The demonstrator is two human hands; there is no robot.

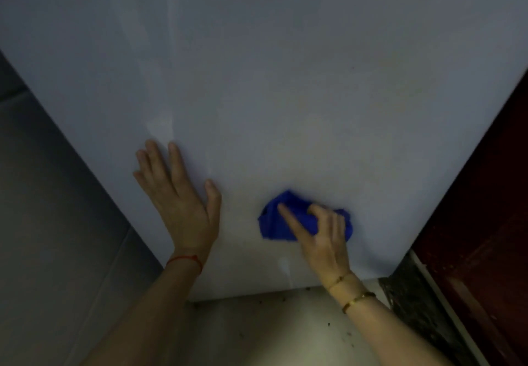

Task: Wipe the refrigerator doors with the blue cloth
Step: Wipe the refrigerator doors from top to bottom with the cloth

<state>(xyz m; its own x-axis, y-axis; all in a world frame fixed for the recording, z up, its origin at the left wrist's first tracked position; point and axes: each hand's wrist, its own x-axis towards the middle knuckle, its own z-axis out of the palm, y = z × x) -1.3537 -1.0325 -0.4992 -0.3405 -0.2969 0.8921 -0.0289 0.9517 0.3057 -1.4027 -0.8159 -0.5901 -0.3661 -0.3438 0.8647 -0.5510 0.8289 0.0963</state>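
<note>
A pale grey refrigerator door (271, 79) fills most of the head view, seen from above. My right hand (323, 240) grips a bunched blue cloth (275, 220) and holds it against the lower part of the door, thumb stretched across the cloth. To its left, my left hand (178, 194) lies flat on the door with its fingers straight and spread. The door's bottom edge runs just below both wrists.
Grey tiled wall (43, 222) borders the refrigerator on the left. A dark red wooden panel (485, 222) stands on the right, with a dark speckled strip at its foot. Light floor (271, 334) with small dark crumbs lies below the door.
</note>
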